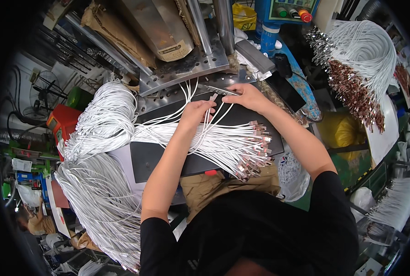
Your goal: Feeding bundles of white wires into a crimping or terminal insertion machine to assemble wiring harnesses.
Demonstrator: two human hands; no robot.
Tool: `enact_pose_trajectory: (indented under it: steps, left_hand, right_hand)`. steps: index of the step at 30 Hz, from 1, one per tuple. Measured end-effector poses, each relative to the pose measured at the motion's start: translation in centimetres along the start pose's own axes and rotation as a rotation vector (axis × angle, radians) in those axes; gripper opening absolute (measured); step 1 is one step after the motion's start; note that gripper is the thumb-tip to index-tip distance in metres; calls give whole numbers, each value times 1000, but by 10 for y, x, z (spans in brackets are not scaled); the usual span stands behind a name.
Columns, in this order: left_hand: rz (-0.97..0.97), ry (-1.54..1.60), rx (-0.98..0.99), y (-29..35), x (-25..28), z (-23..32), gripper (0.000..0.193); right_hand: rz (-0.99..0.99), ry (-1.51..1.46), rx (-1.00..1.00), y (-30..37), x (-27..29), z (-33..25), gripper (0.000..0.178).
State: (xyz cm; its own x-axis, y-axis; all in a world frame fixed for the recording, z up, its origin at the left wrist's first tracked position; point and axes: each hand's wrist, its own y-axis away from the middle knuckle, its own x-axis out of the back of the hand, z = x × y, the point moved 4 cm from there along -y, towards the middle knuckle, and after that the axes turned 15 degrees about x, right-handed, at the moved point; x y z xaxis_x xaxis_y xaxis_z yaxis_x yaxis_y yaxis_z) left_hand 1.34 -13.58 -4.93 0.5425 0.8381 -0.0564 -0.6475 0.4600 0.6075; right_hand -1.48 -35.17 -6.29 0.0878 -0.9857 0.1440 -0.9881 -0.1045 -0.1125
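My left hand [198,112] is closed on a white cable, whose flat plug end [213,97] sticks up past the fingertips. Close by on the right, my right hand [248,97] pinches a slim metal tool [219,89], its exact kind too small to tell. The tool points left above the plug end. Below both hands a bundle of white cables [214,141] lies across a black board [152,162], with coppery and silver plugs [258,152] at its right end. A few loose white cables run up under the steel press plate [182,76].
Thick coils of white cable [106,110] and a hanging bunch [99,198] lie at the left. The press's steel posts [200,27] stand ahead. A control box with buttons [292,11] is at the upper right, near a dark phone-like slab [285,94]. More cables [361,50] hang farther right.
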Motion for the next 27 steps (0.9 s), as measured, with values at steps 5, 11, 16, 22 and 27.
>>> enact_pose_trajectory:
  steps: [5,11,16,22,27]
  left_hand:
    - [29,-59,45,-1,-6,2,32]
    - [52,-42,38,-7,-5,2,33]
    - [76,-6,56,-3,-10,3,35]
    - [56,-8,62,0,14,2,37]
    - [51,-216,82,-2,12,2,39]
  right_hand:
    - [-49,66,93,9,-7,-12,44]
    - [-46,249,108,13,-8,-21,43]
    - [-59,300,115,15,-10,-30,43]
    - [-62,109,22,1,3,7,47]
    - [-178,131,112,11,-4,-20,38]
